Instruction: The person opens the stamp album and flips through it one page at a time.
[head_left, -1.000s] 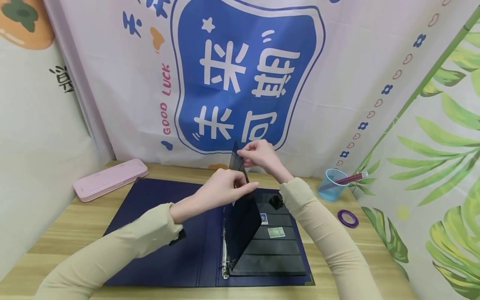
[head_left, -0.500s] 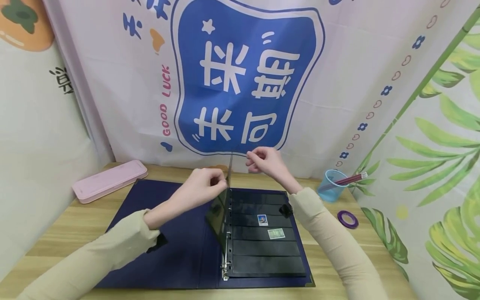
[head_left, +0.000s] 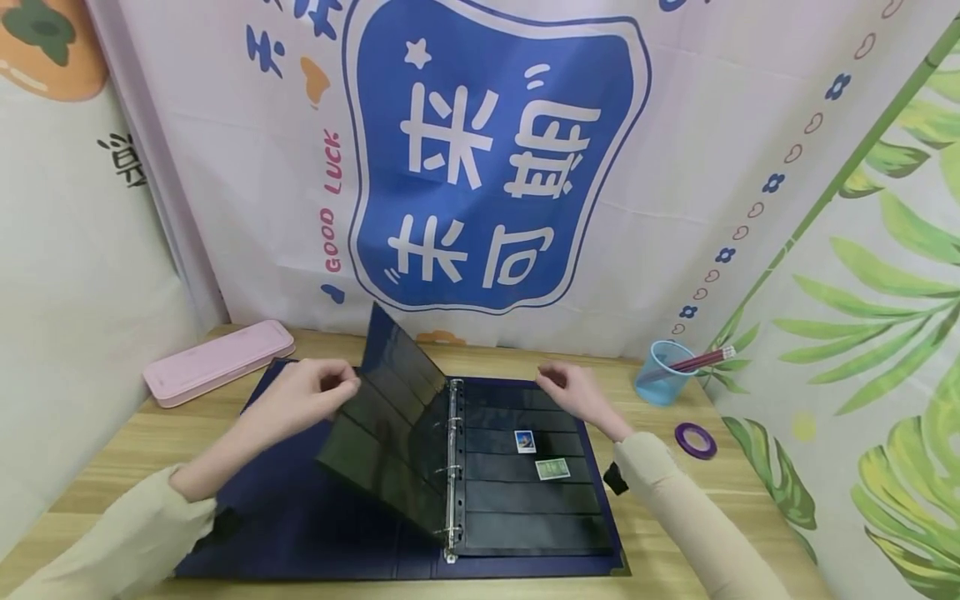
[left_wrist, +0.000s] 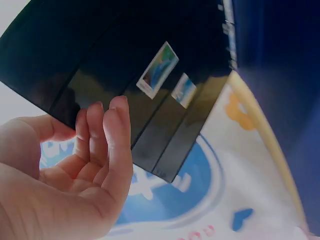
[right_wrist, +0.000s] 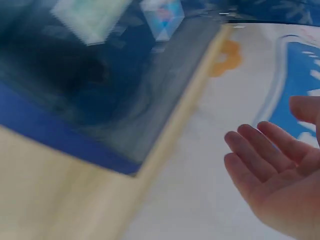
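Note:
A navy ring-binder stamp album (head_left: 300,508) lies spread on the table. My left hand (head_left: 307,390) pinches the outer edge of a black stamp page (head_left: 390,425), which tilts up to the left of the metal rings (head_left: 453,471). In the left wrist view, the far side of that page bears a larger stamp (left_wrist: 158,70) and a smaller stamp (left_wrist: 184,91). The right-hand page (head_left: 532,532) lies flat with a blue stamp (head_left: 525,442) and a green stamp (head_left: 552,469) in its strips. Fingers loosely bent and holding nothing, my right hand (head_left: 576,393) hovers by this page's upper right corner.
A pink pencil case (head_left: 219,362) sits at the back left. On the right are a blue cup (head_left: 664,375) with dark red pencils (head_left: 701,360) and a purple tape roll (head_left: 696,440). A printed cloth (head_left: 285,208) hangs behind the table.
The held page has swung from upright over to the left with my left hand, uncovering the right-hand page and both its stamps. My right hand has let go and drawn back right and down.

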